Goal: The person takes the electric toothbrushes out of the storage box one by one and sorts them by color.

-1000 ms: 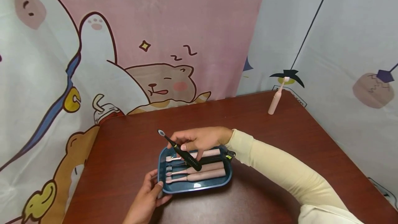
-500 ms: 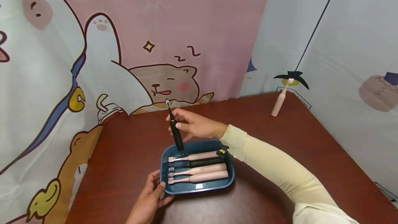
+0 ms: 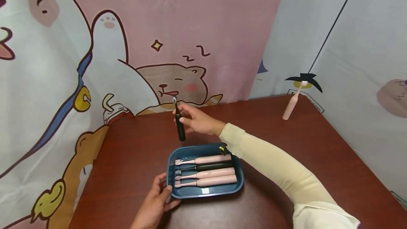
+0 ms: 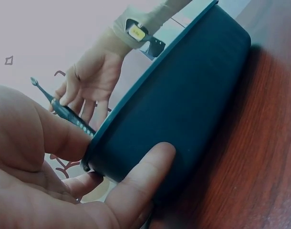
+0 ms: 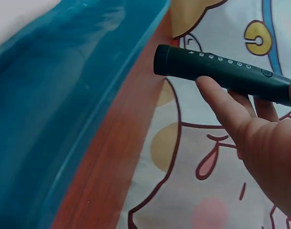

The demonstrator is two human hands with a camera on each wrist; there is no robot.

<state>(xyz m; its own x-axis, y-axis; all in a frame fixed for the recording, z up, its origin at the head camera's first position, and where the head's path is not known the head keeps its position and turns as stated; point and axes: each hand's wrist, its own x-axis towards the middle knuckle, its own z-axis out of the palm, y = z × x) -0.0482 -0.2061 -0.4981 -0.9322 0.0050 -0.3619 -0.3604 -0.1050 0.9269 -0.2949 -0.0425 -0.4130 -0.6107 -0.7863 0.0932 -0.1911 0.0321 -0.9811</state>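
My right hand (image 3: 198, 120) pinches a black electric toothbrush (image 3: 180, 124) between thumb and fingers, brush head up, beyond the far side of a blue tray (image 3: 206, 193). In the right wrist view the black handle (image 5: 222, 71) shows a row of small marks. With thumb and fingers, my left hand (image 3: 154, 198) grips the tray's near left corner; its fingers press the outer wall in the left wrist view. Inside the tray lie several toothbrushes side by side: a black toothbrush (image 3: 214, 166) and pink ones, such as the nearest pink toothbrush (image 3: 219, 180). All their heads point left.
Another pink toothbrush (image 3: 290, 106) stands upright at the far right corner of the brown table (image 3: 254, 126). Cartoon-printed cloth walls (image 3: 222, 38) border the table's back and sides. A wristband device (image 3: 223, 148) sits on my right wrist, above the tray's far rim.
My right hand has lifted the black toothbrush up from over the tray and away past its far rim, turning it nearly upright. The left hand keeps its grip on the tray corner.
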